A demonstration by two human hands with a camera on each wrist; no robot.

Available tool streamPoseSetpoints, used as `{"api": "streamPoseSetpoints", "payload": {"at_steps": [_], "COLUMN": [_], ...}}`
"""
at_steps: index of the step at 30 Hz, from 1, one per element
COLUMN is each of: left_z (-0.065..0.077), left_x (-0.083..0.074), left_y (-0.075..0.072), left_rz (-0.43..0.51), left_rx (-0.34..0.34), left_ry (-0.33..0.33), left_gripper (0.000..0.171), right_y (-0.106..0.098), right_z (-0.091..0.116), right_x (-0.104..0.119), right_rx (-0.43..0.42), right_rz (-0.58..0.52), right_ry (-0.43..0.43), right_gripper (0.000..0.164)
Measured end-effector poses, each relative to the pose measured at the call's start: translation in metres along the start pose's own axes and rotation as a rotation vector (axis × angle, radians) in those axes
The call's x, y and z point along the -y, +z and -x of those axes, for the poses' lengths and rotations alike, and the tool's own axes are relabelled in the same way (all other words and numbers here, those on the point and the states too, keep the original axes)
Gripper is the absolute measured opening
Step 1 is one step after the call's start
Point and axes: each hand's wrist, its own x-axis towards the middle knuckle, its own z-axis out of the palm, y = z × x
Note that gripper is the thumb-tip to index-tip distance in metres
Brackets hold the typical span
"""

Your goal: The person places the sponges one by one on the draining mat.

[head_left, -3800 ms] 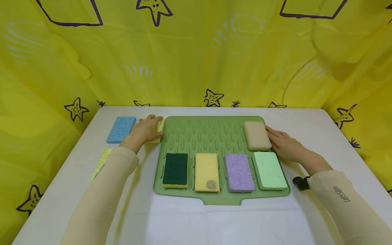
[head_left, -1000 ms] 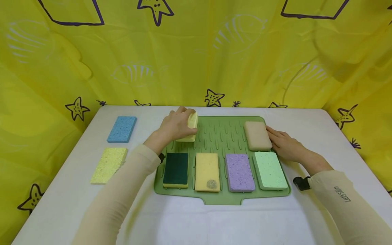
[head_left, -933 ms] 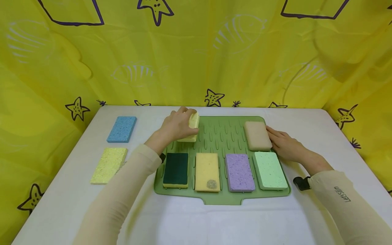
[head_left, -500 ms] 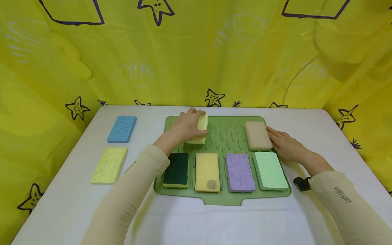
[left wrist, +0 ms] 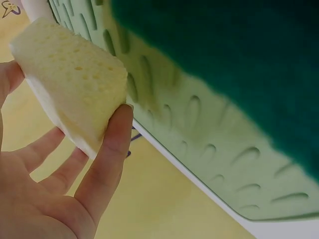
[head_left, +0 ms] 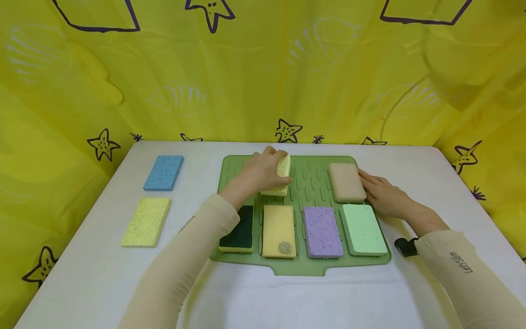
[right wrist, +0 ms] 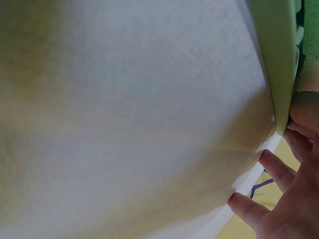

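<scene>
My left hand [head_left: 265,171] grips a pale yellow sponge [head_left: 283,170] above the back middle of the green ridged mat [head_left: 312,183]. In the left wrist view the thumb and fingers clasp the pale sponge [left wrist: 75,69] by its edges, tilted over the mat [left wrist: 199,129]. My right hand [head_left: 384,194] rests at the mat's right edge with its fingers extended, beside a beige sponge [head_left: 347,183]. The right wrist view has the right hand [right wrist: 284,194] with fingertips on the white cloth and at the mat's rim [right wrist: 279,64].
Along the mat's front lie a dark green scouring sponge [head_left: 237,233], a tan sponge [head_left: 278,228], a purple sponge [head_left: 322,230] and a mint sponge [head_left: 363,228]. Left of the mat, a blue sponge [head_left: 163,173] and a yellow sponge [head_left: 145,222] lie on the white table [head_left: 98,256].
My left hand has picked the pale yellow sponge up from the table left of the mat and carried it rightward over the mat's back half. The right hand has stayed in place.
</scene>
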Motion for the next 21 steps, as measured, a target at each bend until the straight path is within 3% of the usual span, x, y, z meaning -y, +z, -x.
{"api": "streamPoseSetpoints", "payload": {"at_steps": [10, 21], "left_z": [-0.004, -0.010], "left_x": [-0.015, -0.025], "left_y": [0.006, 0.014], "left_rz": [-0.028, 0.027], "left_rx": [0.027, 0.045], "left_ry": [0.012, 0.025], "left_gripper": [0.075, 0.076], "right_y": [0.000, 0.000], "right_z": [0.000, 0.000], "right_x": [0.000, 0.001], "right_rx": [-0.005, 0.000], "right_rz": [-0.001, -0.003], "right_ry": [-0.006, -0.003], "right_gripper": [0.051, 0.052]}}
